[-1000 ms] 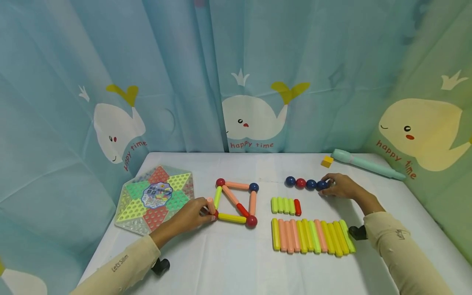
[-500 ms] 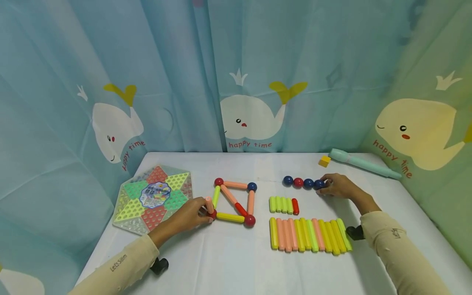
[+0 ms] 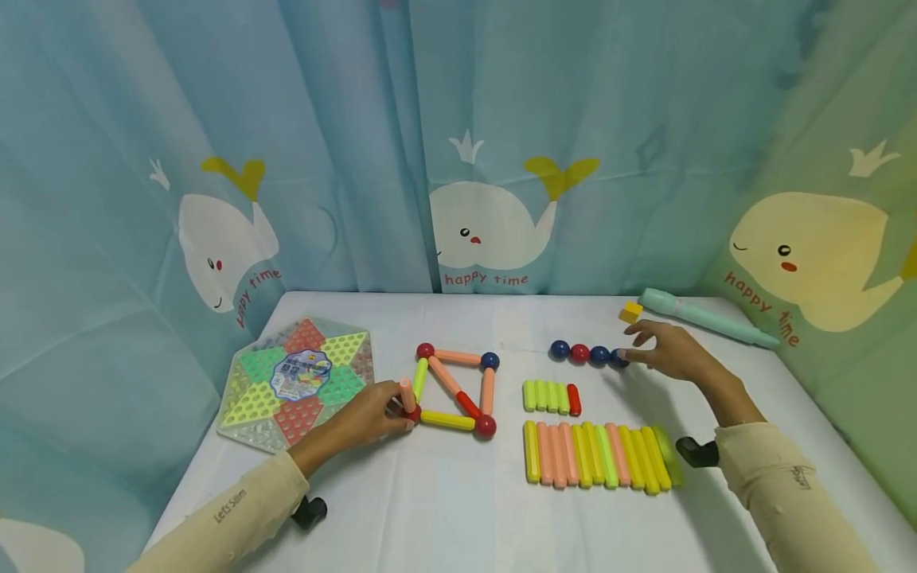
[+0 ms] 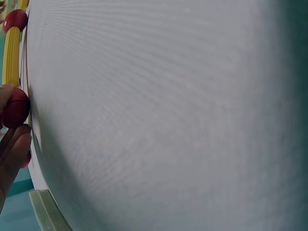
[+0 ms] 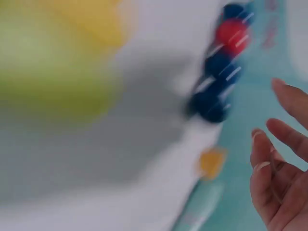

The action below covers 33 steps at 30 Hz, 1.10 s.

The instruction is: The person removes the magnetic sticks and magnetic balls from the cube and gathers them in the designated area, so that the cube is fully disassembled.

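My left hand (image 3: 368, 415) pinches a red ball (image 4: 15, 109) at the near left corner of a flat ball-and-stick frame. A short pink stick (image 3: 407, 395) stands up from that ball. Coloured sticks, such as the yellow stick (image 3: 447, 420), link it to a red ball (image 3: 485, 427), a blue ball (image 3: 489, 361) and another red ball (image 3: 426, 351); a pink-and-red diagonal crosses the frame. My right hand (image 3: 672, 350) hovers by the right end of a ball row, fingers spread and holding nothing. In that row are a red ball (image 3: 579, 354) and several blue balls (image 5: 210, 107).
Short sticks (image 3: 552, 396) and a row of longer sticks (image 3: 591, 455) lie to the right. The endmost light green stick (image 3: 669, 458) is blurred, near the right wrist camera (image 3: 696, 452). Beyond are a yellow cube (image 3: 631, 311) and teal wand (image 3: 705, 318); a star-patterned board (image 3: 261, 366) lies left.
My right hand has let go of the end blue ball and lifted, its fingers spreading. The endmost light green stick has turned blurred. My left hand keeps its hold.
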Motion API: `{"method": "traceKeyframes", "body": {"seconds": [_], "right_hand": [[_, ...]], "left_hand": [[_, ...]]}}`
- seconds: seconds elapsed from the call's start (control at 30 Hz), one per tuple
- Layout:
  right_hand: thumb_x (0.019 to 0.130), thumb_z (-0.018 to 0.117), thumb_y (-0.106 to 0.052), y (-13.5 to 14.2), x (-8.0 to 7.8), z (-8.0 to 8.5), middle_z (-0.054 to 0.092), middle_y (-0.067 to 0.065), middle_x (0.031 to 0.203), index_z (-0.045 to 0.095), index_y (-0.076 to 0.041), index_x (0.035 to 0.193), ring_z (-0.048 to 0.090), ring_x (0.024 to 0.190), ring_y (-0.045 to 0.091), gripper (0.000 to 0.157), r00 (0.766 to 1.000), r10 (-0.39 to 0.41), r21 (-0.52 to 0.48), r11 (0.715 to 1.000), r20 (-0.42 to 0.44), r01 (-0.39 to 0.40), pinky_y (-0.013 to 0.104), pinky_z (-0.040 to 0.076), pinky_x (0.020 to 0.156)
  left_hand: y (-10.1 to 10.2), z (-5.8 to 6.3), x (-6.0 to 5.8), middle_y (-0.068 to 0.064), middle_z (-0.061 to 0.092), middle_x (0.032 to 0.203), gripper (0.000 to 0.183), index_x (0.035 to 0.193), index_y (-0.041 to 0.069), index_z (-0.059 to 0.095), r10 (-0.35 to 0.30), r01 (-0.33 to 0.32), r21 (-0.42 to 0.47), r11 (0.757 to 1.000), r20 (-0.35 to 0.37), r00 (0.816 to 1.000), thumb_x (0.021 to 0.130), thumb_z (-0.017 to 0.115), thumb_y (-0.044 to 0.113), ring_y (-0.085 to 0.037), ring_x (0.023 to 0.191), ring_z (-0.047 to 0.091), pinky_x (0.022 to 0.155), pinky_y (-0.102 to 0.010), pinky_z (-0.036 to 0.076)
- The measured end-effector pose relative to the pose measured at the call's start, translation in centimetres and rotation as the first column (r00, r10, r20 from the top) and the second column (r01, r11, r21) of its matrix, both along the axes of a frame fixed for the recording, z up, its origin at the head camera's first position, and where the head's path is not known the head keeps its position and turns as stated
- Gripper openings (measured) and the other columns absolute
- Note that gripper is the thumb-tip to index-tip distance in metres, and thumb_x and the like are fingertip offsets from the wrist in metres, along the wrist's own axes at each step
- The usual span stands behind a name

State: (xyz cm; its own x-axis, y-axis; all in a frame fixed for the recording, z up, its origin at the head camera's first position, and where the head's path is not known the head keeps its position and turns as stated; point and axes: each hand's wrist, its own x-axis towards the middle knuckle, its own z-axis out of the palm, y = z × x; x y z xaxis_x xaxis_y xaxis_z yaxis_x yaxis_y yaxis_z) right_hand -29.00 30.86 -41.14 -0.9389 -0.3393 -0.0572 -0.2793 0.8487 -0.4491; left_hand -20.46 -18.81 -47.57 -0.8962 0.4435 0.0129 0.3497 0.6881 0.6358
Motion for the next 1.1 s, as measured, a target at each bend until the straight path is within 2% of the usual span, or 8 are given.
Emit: {"method": "traceKeyframes", "body": {"seconds": [0.1, 0.2, 0.37, 0.43, 0.53, 0.73, 0.83, 1.1], "right_hand": [[0.095, 0.071, -0.027, -4.7, 0.9, 1.7, 0.067, 0.020, 0.109, 0.062, 0.001, 0.126, 0.065, 0.073, 0.021, 0.043, 0.997, 0.078, -0.089, 0.993, -0.006, -0.078, 0.032, 0.055, 0.065], [0.095, 0.071, -0.027, -11.1, 2.1, 1.9, 0.068, 0.014, 0.109, 0.066, -0.005, 0.124, 0.061, 0.075, 0.018, 0.037, 0.978, 0.210, -0.168, 0.964, 0.012, -0.205, 0.027, 0.053, 0.065], [0.094, 0.072, -0.028, -21.2, 4.1, 1.2, 0.067, 0.011, 0.117, 0.065, -0.009, 0.128, 0.062, 0.080, 0.014, 0.039, 0.911, 0.409, -0.278, 0.881, 0.045, -0.382, 0.025, 0.055, 0.070], [0.094, 0.073, -0.027, -24.1, 4.7, 0.7, 0.066, 0.012, 0.118, 0.064, -0.007, 0.130, 0.062, 0.078, 0.014, 0.043, 0.889, 0.457, -0.303, 0.852, 0.029, -0.427, 0.025, 0.055, 0.068], [0.092, 0.075, -0.027, -27.1, 5.2, 0.1, 0.068, 0.011, 0.118, 0.065, -0.007, 0.130, 0.063, 0.078, 0.015, 0.044, 0.871, 0.491, -0.299, 0.829, -0.015, -0.473, 0.023, 0.053, 0.068], [0.092, 0.075, -0.021, -29.1, 5.7, -1.2, 0.074, 0.001, 0.111, 0.076, -0.009, 0.112, 0.064, 0.099, 0.016, 0.023, 0.843, 0.524, -0.257, 0.804, -0.119, -0.536, 0.030, 0.054, 0.083], [0.093, 0.072, -0.017, -29.0, 5.7, -1.4, 0.074, 0.000, 0.107, 0.075, -0.011, 0.109, 0.064, 0.098, 0.012, 0.017, 0.840, 0.526, -0.242, 0.805, -0.130, -0.542, 0.030, 0.054, 0.085], [0.101, 0.062, -0.018, -28.1, 5.4, 0.5, 0.070, 0.011, 0.103, 0.063, -0.010, 0.107, 0.070, 0.072, 0.033, 0.010, 0.862, 0.507, -0.431, 0.775, -0.012, -0.462, 0.025, 0.055, 0.063]], "left_hand": [[0.1, 0.0, -0.2, 0.001, 0.070, 0.102, 0.021, 0.093, 0.018, 0.063, -0.002, 0.002, -0.001, 1.000, -0.001, 1.000, 0.085, 0.082, 0.013, -0.010, 0.093, 0.067, 0.082, -0.026, 0.057], [-0.1, 0.1, -0.3, 0.002, 0.070, 0.102, 0.020, 0.093, 0.018, 0.063, -0.021, 0.021, 0.000, 1.000, 0.007, 1.000, 0.086, 0.081, 0.014, -0.010, 0.094, 0.067, 0.083, -0.026, 0.057], [-0.4, 0.1, -0.6, 0.002, 0.070, 0.104, 0.018, 0.095, 0.018, 0.063, -0.066, 0.066, 0.019, 0.998, 0.018, 0.998, 0.088, 0.079, 0.015, -0.011, 0.096, 0.067, 0.085, -0.028, 0.057], [-0.5, 0.1, -0.6, 0.002, 0.071, 0.104, 0.017, 0.097, 0.017, 0.064, -0.091, 0.090, 0.042, 0.995, 0.022, 0.996, 0.088, 0.078, 0.014, -0.011, 0.097, 0.068, 0.086, -0.028, 0.057], [-0.6, 0.0, -0.7, 0.002, 0.072, 0.104, 0.017, 0.102, 0.016, 0.066, -0.123, 0.121, 0.079, 0.990, 0.029, 0.992, 0.089, 0.077, 0.015, -0.011, 0.097, 0.069, 0.086, -0.027, 0.057], [-0.5, -0.3, -0.7, 0.002, 0.073, 0.100, 0.014, 0.102, 0.015, 0.069, -0.156, 0.158, 0.087, 0.984, -0.034, 0.987, 0.091, 0.077, 0.019, -0.011, 0.094, 0.070, 0.082, -0.025, 0.057], [-0.5, -0.4, -0.8, 0.003, 0.073, 0.100, 0.015, 0.103, 0.016, 0.069, -0.155, 0.158, 0.087, 0.984, -0.038, 0.987, 0.090, 0.077, 0.019, -0.011, 0.094, 0.070, 0.083, -0.026, 0.057], [-0.6, -0.2, -0.7, -0.003, 0.074, 0.103, 0.022, 0.107, 0.009, 0.069, -0.116, 0.113, 0.090, 0.989, 0.030, 0.993, 0.087, 0.079, 0.013, -0.016, 0.095, 0.070, 0.083, -0.027, 0.057]]}}
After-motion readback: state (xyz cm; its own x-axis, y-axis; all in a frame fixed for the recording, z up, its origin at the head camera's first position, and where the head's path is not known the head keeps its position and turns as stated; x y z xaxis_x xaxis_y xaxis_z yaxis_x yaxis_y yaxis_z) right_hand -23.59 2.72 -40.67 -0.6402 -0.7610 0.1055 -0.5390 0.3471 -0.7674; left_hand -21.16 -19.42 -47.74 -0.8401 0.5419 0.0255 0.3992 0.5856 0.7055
